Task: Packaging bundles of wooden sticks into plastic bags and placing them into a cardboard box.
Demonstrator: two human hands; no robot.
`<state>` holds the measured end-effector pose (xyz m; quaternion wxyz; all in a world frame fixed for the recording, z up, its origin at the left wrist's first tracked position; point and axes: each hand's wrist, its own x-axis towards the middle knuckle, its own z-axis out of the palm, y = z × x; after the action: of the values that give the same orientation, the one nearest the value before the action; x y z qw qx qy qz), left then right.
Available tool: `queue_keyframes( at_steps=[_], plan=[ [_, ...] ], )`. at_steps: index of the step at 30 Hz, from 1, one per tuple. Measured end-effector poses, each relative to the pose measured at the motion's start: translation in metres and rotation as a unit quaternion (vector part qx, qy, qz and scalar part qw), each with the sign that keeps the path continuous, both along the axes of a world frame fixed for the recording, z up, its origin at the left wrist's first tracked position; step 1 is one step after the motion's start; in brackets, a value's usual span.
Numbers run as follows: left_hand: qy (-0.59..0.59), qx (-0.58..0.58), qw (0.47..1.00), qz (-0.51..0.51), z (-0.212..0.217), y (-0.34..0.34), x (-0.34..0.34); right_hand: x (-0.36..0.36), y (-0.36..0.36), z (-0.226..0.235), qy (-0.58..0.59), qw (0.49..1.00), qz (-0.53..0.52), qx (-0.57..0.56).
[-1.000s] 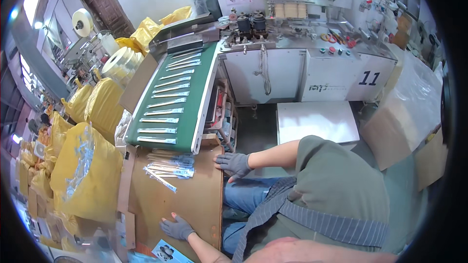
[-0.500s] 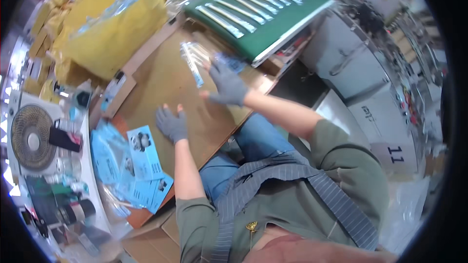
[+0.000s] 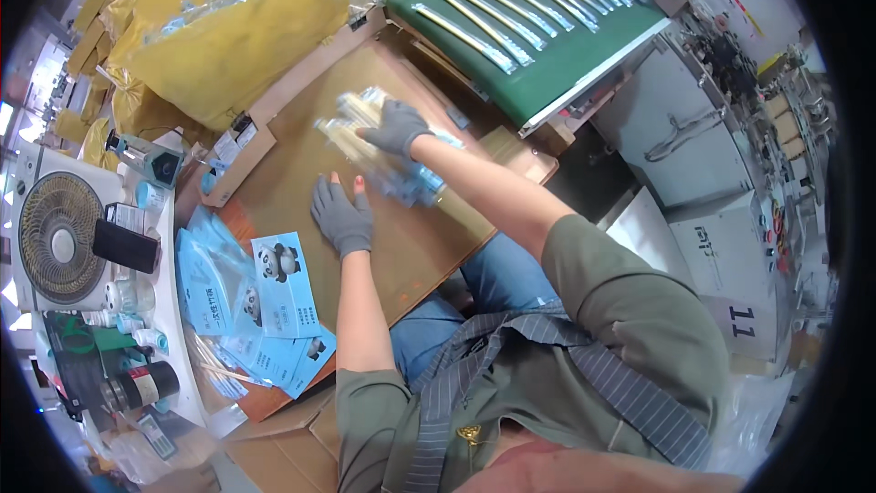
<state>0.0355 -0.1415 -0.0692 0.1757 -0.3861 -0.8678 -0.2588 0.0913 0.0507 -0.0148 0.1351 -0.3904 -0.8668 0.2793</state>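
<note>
My right hand, in a grey glove with bare fingertips, is curled over a loose bunch of wrapped chopsticks on the brown tabletop. The pairs, in clear sleeves with blue ends, are smeared by motion, and the hand hides part of them. Just nearer and to the left, my left hand, gloved alike, rests on the tabletop with its fingers stretched out and holds nothing. Left of it lie blue panda-printed packets, with bare-looking sticks at their near end.
A green conveyor belt at the far right carries several wrapped chopstick pairs. A big yellow bag stands at the far left, behind a low cardboard strip. A fan and a dark phone are at the left. Grey cabinets stand right.
More wrapped chopsticks are now bunched under my right hand, which has moved slightly left and farther away, its fingers now curled. My left hand stays flat; the view has shifted a little.
</note>
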Motion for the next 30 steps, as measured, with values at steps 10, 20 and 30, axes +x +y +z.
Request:
queue_keyframes(
  at_steps=[10, 20, 30],
  plan=[
    [-0.015, -0.012, 0.998, -0.055, 0.012, 0.007, -0.001, 0.189, -0.039, -0.067, 0.186, 0.955, 0.096, 0.209],
    [-0.064, -0.081, 0.995, -0.009, 0.004, 0.008, 0.003, 0.207, -0.045, -0.049, 0.134, 0.968, 0.107, 0.183],
    [-0.01, -0.07, 0.997, -0.01, -0.031, 0.007, -0.028, 0.199, -0.048, -0.055, 0.136, 0.967, 0.099, 0.19]
  ],
)
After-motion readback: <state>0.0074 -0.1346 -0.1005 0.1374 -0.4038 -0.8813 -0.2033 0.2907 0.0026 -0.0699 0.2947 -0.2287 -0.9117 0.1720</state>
